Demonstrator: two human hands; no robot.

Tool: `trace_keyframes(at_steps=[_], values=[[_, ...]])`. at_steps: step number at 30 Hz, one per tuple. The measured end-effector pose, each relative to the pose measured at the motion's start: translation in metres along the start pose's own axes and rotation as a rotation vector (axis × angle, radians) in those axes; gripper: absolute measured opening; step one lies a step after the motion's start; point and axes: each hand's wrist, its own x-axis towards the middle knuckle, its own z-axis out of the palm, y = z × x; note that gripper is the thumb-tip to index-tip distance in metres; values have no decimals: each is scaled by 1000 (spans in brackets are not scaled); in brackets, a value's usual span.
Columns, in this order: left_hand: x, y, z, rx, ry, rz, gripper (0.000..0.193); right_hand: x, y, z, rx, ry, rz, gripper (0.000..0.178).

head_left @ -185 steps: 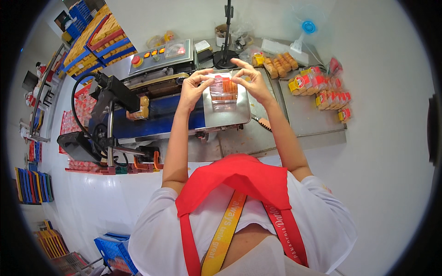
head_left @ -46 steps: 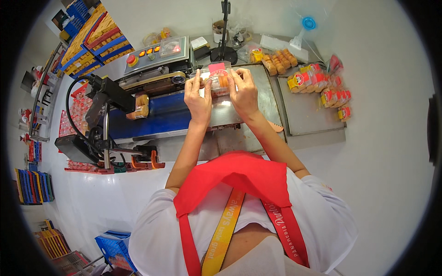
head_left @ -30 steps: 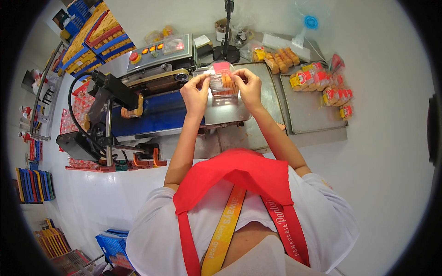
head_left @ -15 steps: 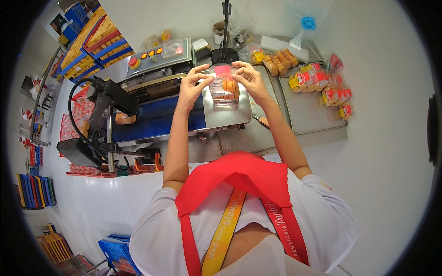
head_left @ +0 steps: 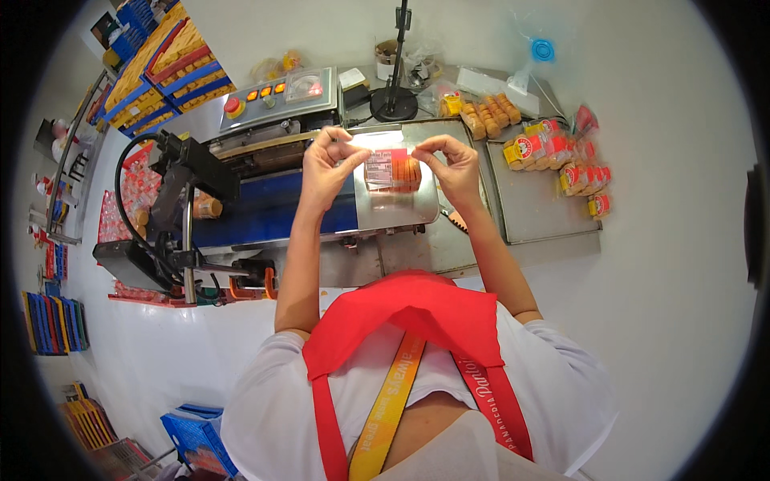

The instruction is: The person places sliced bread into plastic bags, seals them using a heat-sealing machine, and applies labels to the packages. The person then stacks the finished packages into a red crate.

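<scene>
Between my two hands a clear plastic bag of round golden-brown biscuits (head_left: 407, 172) is stretched by its upper corners, with a pink band on top and a white printed panel. My left hand (head_left: 325, 171) pinches one corner between thumb and fingers. The other corner is in the closed fingertips of my right hand (head_left: 455, 170). Beneath the bag lies a shiny metal plate (head_left: 385, 210) at the right end of a blue conveyor belt (head_left: 293, 204). Whether the bag rests on the plate I cannot tell. Another filled bag (head_left: 207, 206) sits on the belt's left part.
Left of me, a black device on a post (head_left: 192, 172) overhangs the belt. Behind it is a control panel (head_left: 281, 92) with lit buttons. Packed bags (head_left: 553, 152) lie on a metal tray (head_left: 545, 216) at right, near a black stand (head_left: 393, 104). Stacked crates (head_left: 168, 68) stand far left.
Both hands have come nearer to me with the bag, and its pink band is drawn straighter between them. The bag on the belt appears slightly farther left.
</scene>
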Motion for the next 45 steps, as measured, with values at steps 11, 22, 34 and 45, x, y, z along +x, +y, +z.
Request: trace_keyframes(at_steps=[11, 22, 34, 45], values=[[80, -76, -16, 1340, 170, -15, 23, 66, 120, 24, -335, -85, 279, 20], [86, -95, -20, 1432, 121, -86, 7, 82, 94, 37, -1167, -639, -362, 15], [-28, -37, -41, 939, 64, 150, 58, 29, 55, 102, -1063, -517, -146, 37], [-203, 5, -59, 701, 321, -18, 40, 37, 70, 113, -589, -390, -13, 31]])
